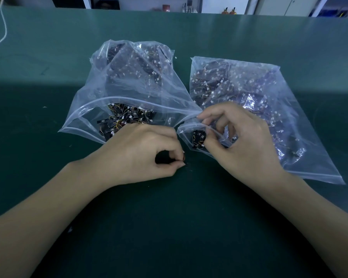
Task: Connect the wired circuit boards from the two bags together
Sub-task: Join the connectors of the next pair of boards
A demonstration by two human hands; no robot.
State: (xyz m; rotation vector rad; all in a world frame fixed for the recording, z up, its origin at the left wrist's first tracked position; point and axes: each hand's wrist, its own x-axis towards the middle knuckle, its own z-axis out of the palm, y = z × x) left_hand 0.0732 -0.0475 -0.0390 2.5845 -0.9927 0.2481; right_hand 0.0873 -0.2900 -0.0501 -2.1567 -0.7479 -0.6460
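I count two clear zip bags on one green table [48,177]: the left bag [100,93] at about eleven o'clock and the right bag [269,121] at about one o'clock. Each holds a heap of small black wired circuit boards [125,115], too many and too tangled for me to number. Two hands are in view, the left hand [141,155] and the right hand [243,141], and one white cord [3,31] lies at ten o'clock.
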